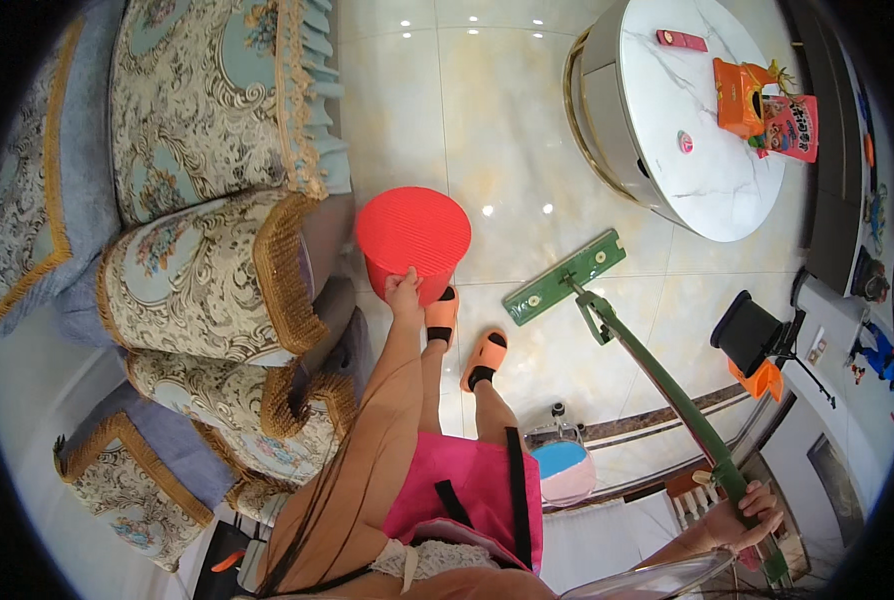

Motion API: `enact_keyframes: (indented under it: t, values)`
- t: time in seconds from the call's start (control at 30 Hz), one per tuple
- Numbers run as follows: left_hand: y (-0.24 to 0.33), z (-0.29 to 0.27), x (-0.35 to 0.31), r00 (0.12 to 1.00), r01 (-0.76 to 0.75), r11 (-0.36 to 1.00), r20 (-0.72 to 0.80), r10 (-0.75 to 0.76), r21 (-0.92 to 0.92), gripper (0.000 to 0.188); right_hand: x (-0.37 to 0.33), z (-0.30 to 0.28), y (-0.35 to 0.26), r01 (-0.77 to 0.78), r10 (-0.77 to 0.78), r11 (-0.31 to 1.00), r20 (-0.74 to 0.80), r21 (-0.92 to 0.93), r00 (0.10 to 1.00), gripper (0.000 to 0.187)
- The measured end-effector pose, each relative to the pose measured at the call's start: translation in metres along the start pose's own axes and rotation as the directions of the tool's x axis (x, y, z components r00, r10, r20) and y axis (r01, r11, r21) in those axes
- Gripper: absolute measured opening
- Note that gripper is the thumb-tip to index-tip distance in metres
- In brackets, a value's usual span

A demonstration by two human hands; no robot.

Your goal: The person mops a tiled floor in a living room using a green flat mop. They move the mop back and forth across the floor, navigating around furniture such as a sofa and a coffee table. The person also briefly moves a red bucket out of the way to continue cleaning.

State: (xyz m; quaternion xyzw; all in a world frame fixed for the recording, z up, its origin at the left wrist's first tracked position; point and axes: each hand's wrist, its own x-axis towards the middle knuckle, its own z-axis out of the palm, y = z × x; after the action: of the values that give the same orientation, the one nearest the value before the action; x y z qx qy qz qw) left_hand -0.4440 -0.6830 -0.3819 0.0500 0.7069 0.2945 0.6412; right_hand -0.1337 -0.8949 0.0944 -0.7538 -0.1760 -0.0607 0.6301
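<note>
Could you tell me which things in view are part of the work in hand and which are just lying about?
In hand:
- round red plastic stool, gripped by the left hand
- green flat mop, handle held by the right hand

Lying about:
- round white marble table
- orange box on it
- patterned fringed sofa
- black dustpan

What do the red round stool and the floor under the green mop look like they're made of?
The red round stool, gripped by the left hand, looks like moulded plastic: uniform matte colour, fine ribbing. The floor seems polished tile or marble: glossy, with ceiling-light reflections and seams. The green flat mop rests on it.
</note>
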Motion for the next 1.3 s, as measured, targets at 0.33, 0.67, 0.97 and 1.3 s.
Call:
enact_keyframes:
  t: [0.33, 0.67, 0.97, 1.3]
  values:
    - [0.089, 0.104, 0.021, 0.977, -0.108, 0.991, 0.194, 0.09, 0.081, 0.023, 0.039, -0.05, 0.017, -0.192, 0.199, 0.98, -0.181, 0.055, 0.963, 0.041]
    - [0.067, 0.186, 0.124, 0.879, -0.206, 0.951, 0.383, 0.284, -0.233, 0.018, 0.069, -0.036, 0.041, 0.102, -0.087, 0.992, -0.172, 0.08, 0.981, 0.025]
    - [0.13, 0.303, 0.117, 0.774, -0.513, 0.782, 0.583, 0.245, 0.353, 0.059, 0.055, -0.089, 0.044, 0.1, -0.111, 0.953, 0.022, 0.287, 0.994, 0.03]
    - [-0.059, 0.106, -0.223, 0.176, 0.055, 0.535, 0.519, -0.836, 0.843, 0.054, 0.002, -0.035, -0.011, 0.001, -0.117, 0.963, 0.416, 0.27, 0.902, 0.033]
